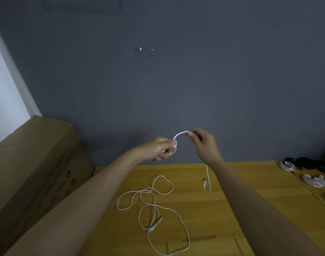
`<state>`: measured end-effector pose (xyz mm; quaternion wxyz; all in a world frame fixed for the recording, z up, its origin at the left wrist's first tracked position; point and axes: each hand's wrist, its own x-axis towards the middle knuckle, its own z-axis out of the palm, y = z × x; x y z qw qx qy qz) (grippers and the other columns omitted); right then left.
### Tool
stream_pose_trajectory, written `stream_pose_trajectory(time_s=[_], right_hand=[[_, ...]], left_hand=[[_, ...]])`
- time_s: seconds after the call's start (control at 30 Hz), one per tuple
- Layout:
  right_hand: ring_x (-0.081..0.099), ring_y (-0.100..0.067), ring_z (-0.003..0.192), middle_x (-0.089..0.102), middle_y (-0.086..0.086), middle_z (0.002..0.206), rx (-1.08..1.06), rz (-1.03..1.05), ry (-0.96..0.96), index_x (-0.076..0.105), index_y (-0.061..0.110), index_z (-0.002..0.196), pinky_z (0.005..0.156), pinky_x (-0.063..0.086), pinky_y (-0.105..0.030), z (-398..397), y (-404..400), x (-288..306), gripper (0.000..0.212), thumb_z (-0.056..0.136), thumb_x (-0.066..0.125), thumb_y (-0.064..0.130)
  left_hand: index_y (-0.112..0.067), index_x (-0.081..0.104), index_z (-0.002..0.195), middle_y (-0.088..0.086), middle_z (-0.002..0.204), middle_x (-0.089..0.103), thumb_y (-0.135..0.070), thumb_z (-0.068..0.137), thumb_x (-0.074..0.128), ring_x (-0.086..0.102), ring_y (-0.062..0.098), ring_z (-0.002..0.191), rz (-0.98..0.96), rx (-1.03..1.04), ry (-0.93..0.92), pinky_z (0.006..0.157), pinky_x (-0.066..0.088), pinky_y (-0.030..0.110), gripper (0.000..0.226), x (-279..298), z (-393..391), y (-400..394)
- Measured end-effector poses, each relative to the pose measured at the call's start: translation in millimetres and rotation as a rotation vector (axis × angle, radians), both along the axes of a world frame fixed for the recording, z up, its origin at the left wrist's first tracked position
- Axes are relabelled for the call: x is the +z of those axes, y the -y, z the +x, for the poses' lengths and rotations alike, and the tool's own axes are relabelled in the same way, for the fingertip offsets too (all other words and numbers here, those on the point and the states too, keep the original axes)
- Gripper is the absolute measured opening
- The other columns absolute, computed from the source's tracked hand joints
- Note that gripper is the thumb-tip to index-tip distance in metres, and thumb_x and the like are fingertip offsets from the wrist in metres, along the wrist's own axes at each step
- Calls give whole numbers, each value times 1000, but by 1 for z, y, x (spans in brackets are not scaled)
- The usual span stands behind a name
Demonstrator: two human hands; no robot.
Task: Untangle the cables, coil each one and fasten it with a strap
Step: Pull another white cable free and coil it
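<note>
Both hands are raised above the wooden table in front of the grey wall. My left hand grips a small coil of a white cable. My right hand pinches the same cable a short way along, so an arch of it spans between the hands. Below my right hand the cable's free end hangs down with its plug near the table. A second white cable lies loose and looped on the table under my hands, its plugs near the middle of the tangle.
A large cardboard box stands at the left against the wall. At the far right of the table lie several coiled white cables and a dark pile of black cables. Dark tape marks sit near the front edge.
</note>
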<state>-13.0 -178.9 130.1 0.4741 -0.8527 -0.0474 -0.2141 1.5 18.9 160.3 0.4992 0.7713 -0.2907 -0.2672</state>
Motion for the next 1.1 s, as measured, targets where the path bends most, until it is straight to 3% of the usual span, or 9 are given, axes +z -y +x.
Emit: stream_pose_trajectory(time_s=[0.13, 0.4, 0.5, 0.57, 0.7, 0.8, 0.9, 1.03, 1.1], right_hand=[[47, 4, 51, 53, 1, 68, 84, 115, -149, 67, 10, 101, 54, 35, -11, 7, -1, -6, 26, 101, 43, 20], [38, -14, 43, 45, -7, 56, 77, 365, -365, 56, 7, 89, 43, 33, -22, 13, -41, -11, 32, 103, 38, 29], [45, -13, 50, 48, -3, 58, 29, 162, -348, 60, 7, 90, 51, 36, -25, 7, -50, -25, 36, 103, 37, 31], [53, -21, 68, 58, -5, 73, -3, -90, -322, 63, 12, 97, 63, 38, -31, 2, -52, -28, 37, 103, 35, 36], [59, -35, 92, 65, -14, 100, -7, -602, -147, 57, 13, 113, 66, 37, -35, -9, -53, -29, 32, 103, 34, 31], [55, -33, 100, 64, -15, 108, 87, -697, 43, 56, 10, 123, 75, 41, -39, -19, -52, -23, 30, 101, 38, 21], [56, -30, 101, 66, -11, 110, 112, -753, 136, 58, 9, 123, 77, 43, -39, -23, -45, -17, 31, 102, 40, 24], [61, -27, 90, 68, -9, 101, 160, -690, 171, 65, 8, 110, 70, 46, -37, -24, -39, -6, 27, 100, 47, 25], [61, -26, 89, 69, -7, 98, 180, -654, 171, 68, 9, 104, 70, 48, -38, -22, -38, 0, 24, 98, 51, 26]], left_hand=[[-18, 36, 66, -7, 50, 28, -31, 103, 33, 16, 6, 42, -141, 28, -98, 41, 19, 16, 40, 12, 9, 1], [-17, 32, 66, -10, 42, 25, -32, 102, 26, 15, 0, 31, -493, 120, -301, 39, 10, 19, 39, 30, 17, 18], [-17, 38, 71, -9, 46, 29, -35, 104, 26, 19, 3, 34, -563, 196, -214, 39, 23, 17, 39, 32, 17, 27], [-17, 41, 76, -8, 49, 34, -37, 104, 26, 23, 6, 37, -573, 253, -180, 47, 28, 20, 38, 31, 19, 29], [-17, 39, 81, -4, 55, 43, -28, 105, 29, 35, 8, 39, -585, 365, -188, 51, 33, 21, 28, 27, 23, 34], [-15, 36, 76, 5, 62, 45, -13, 102, 33, 41, 13, 42, -403, 484, 23, 53, 36, 26, 26, 23, 30, 38], [-13, 42, 70, 7, 61, 48, -19, 100, 33, 46, 20, 55, -113, 451, 282, 65, 42, 35, 32, 14, 37, 23], [-9, 44, 85, 8, 78, 54, -29, 100, 32, 55, 21, 70, 184, 345, 388, 72, 48, 40, 27, -5, 41, -2], [-13, 38, 90, 5, 86, 50, -34, 102, 30, 52, 13, 72, 310, 278, 401, 71, 46, 31, 26, -11, 37, -5]])
